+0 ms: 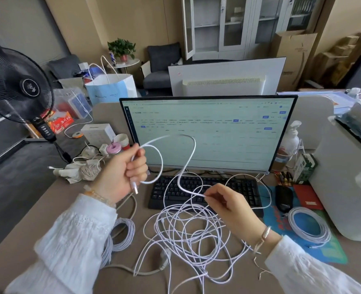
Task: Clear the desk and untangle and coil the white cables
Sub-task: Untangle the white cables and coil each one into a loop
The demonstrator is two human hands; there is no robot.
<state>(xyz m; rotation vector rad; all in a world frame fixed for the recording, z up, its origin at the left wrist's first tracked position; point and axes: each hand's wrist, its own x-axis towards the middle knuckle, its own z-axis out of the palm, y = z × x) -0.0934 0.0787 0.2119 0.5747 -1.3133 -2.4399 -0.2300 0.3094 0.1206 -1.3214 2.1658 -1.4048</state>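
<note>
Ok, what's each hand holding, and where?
Both hold one white cable: left hand grips its plug end, right hand pinches it further along, above the tangle.

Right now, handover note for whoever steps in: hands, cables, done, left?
Left hand: shut on the white cable, plug end hanging below the fist.
Right hand: pinching the same cable further along.
Tangled pile lies in front of the keyboard.
Done: one coil on the right, another coil by the left sleeve.
Left: untangle and coil the pile, clear the desk.
</note>
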